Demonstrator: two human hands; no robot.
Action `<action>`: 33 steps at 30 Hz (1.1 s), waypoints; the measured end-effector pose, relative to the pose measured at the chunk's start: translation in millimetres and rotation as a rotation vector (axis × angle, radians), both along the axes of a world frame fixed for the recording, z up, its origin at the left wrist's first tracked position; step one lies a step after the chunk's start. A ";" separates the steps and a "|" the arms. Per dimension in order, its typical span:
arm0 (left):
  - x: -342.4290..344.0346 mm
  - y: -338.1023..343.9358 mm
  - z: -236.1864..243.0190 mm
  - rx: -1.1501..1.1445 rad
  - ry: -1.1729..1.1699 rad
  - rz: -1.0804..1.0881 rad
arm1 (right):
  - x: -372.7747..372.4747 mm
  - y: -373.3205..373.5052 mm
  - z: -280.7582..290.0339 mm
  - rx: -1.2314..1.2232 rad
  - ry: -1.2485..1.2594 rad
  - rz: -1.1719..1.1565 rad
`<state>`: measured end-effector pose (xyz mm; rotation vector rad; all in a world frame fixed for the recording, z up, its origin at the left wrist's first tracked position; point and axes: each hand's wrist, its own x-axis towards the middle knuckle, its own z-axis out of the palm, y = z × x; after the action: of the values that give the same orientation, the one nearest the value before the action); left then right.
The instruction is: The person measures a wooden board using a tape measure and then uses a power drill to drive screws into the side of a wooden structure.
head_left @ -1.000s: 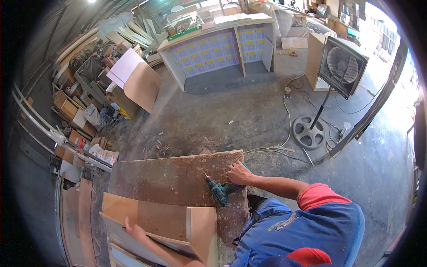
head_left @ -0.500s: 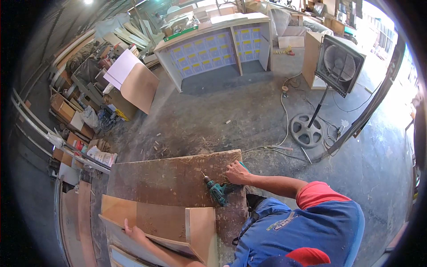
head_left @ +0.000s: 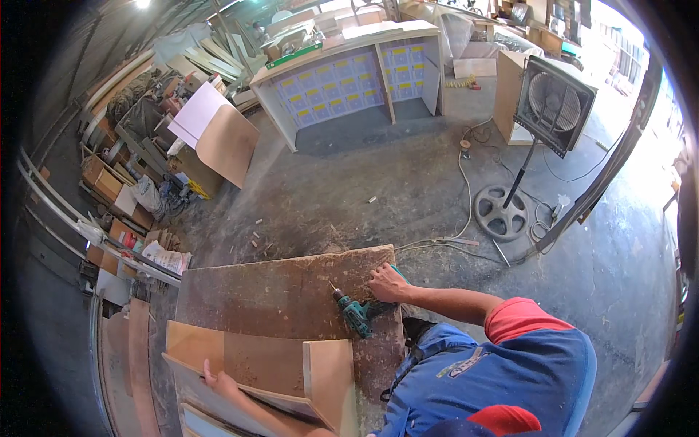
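Observation:
At the right end of the worn brown board (head_left: 255,284), my right hand (head_left: 389,283) is closed on a teal object that is mostly hidden behind it. A teal cordless drill (head_left: 355,315) with a bit fitted lies just below that hand, its tip pointing away from me. At the lower left, my left hand (head_left: 218,379) grips the edge of an open plywood box (head_left: 266,358) resting on the board, with one finger raised along its side.
Beyond the board are a concrete floor (head_left: 313,197) with offcuts and cables, an open cabinet (head_left: 335,95) and a standing fan (head_left: 555,102). Leaning panels (head_left: 226,146) and piled materials line the left, beside a long metal rail (head_left: 131,251). A metal bar (head_left: 611,167) rises at right.
The view has shifted slightly, so the background sits a little further left and higher than a second ago. Both hands keep their holds, and the drill and box lie as before.

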<state>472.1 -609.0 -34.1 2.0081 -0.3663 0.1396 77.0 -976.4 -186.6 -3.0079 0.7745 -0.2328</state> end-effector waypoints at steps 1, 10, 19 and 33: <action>0.9 1.1 -0.3 0.014 0.017 0.006 | -0.1 0.3 0.7 0.021 0.073 -0.008; -9.4 -4.2 4.0 0.112 -0.022 0.149 | -1.1 0.9 5.2 0.043 0.056 -0.004; -16.3 -8.9 8.7 0.174 -0.124 0.170 | -0.6 2.2 2.3 0.028 0.056 -0.026; -26.8 -11.7 18.1 0.128 -0.020 0.138 | -0.8 1.9 3.0 -0.004 -0.021 -0.008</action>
<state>445.4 -620.8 -16.1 2.1601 -0.2543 0.2276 76.2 -974.5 -183.6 -3.0017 0.7853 -0.2664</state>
